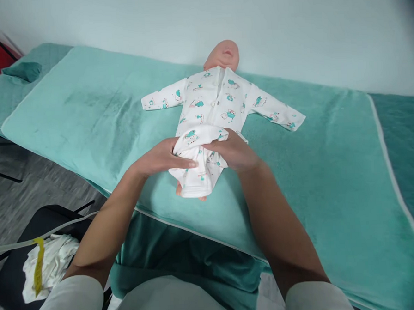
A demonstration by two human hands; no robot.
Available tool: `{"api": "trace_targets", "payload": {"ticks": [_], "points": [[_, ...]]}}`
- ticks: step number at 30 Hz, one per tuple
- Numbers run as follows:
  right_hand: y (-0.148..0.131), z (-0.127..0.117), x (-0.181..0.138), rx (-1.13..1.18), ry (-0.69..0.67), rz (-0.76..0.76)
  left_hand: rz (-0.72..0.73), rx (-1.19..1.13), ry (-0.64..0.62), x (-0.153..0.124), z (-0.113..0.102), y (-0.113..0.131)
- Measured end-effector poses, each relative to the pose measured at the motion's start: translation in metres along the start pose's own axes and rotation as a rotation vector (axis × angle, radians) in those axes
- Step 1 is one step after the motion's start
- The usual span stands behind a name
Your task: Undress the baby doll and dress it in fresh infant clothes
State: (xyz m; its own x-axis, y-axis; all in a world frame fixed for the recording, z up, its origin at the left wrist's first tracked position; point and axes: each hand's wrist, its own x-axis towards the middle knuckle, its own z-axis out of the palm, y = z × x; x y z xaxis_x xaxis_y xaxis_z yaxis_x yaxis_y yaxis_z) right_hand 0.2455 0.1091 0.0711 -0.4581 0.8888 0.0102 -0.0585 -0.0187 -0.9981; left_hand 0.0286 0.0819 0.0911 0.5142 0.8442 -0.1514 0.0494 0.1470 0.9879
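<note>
A baby doll lies on its back on a teal towel, head toward the wall. It wears a white printed sleepsuit with both sleeves spread out flat. My left hand grips the bunched lower part of the sleepsuit from the left, thumb pressed across the cloth. My right hand holds the same bunched fabric from the right, fingers curled over it. The doll's feet peek out just below the suit's hem.
The towel covers a padded table against a pale wall. A folded teal cloth lies at the far left end. Below left, a black chair holds a crumpled white cloth with a yellow strip. The table's near edge runs by my body.
</note>
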Motion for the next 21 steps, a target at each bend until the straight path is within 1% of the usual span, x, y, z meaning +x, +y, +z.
{"api": "trace_targets", "payload": {"ticks": [1, 3, 5, 8, 10, 12, 14, 16, 17, 18, 21], "points": [[0.000, -0.001, 0.000, 0.005, -0.003, 0.004, 0.019, -0.045, 0.046, 0.001, 0.002, -0.001], [-0.002, 0.000, -0.002, -0.017, -0.011, 0.014, 0.088, -0.181, 0.190, 0.006, 0.010, -0.004], [-0.006, 0.001, -0.003, -0.065, -0.048, 0.035, 0.135, -0.289, 0.305, 0.012, 0.019, -0.008], [-0.011, 0.004, -0.004, -0.122, -0.119, 0.046, 0.130, -0.341, 0.381, 0.014, 0.028, -0.011], [-0.014, 0.006, -0.004, -0.157, -0.120, 0.013, 0.109, -0.345, 0.398, 0.009, 0.029, -0.012], [-0.015, 0.008, -0.003, -0.216, -0.101, -0.032, 0.079, -0.336, 0.370, -0.002, 0.029, -0.012], [-0.017, 0.009, -0.002, -0.293, -0.099, -0.058, 0.045, -0.313, 0.313, -0.016, 0.031, -0.011], [-0.018, 0.010, -0.002, -0.373, -0.112, -0.063, 0.009, -0.282, 0.280, -0.033, 0.038, -0.008], [-0.019, 0.010, -0.002, -0.407, -0.121, -0.065, -0.010, -0.268, 0.297, -0.042, 0.045, -0.007], [-0.020, 0.011, -0.002, -0.440, -0.133, -0.068, -0.032, -0.255, 0.341, -0.050, 0.053, -0.005], [-0.022, 0.012, -0.003, -0.578, -0.219, -0.080, -0.099, -0.278, 0.561, -0.073, 0.082, -0.002]]}}
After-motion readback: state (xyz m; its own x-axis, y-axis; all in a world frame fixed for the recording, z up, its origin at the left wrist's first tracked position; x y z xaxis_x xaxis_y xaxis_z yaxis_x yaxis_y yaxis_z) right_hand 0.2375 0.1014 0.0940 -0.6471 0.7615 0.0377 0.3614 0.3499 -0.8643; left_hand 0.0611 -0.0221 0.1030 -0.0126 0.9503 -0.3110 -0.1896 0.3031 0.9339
